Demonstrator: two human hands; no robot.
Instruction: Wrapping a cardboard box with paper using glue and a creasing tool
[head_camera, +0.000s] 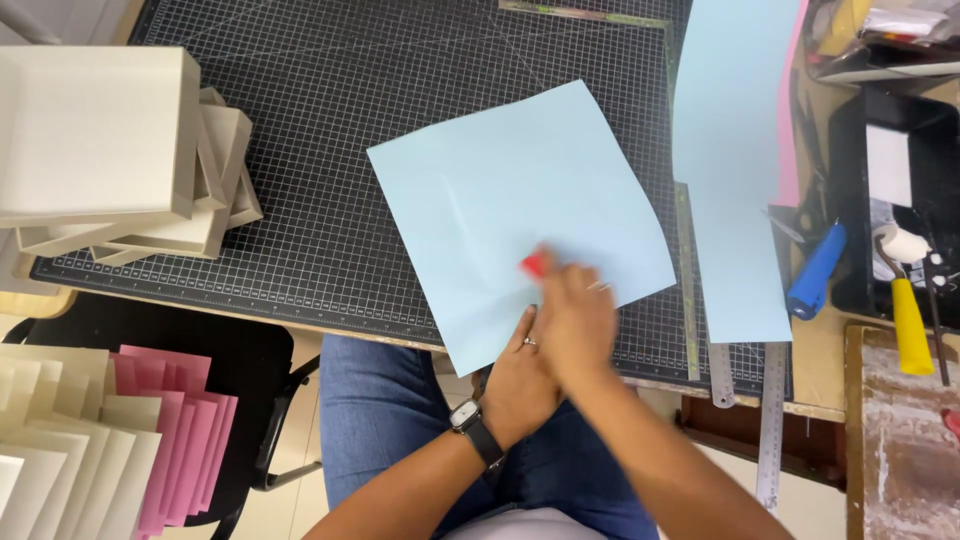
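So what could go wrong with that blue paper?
The light blue sheet hangs over the near edge of the cutting mat, so it might bend or slip there. The right hand rubs a small red tool over it, blurred with motion, while the left hand sits only at the bottom corner, so the sheet could shift or crease.
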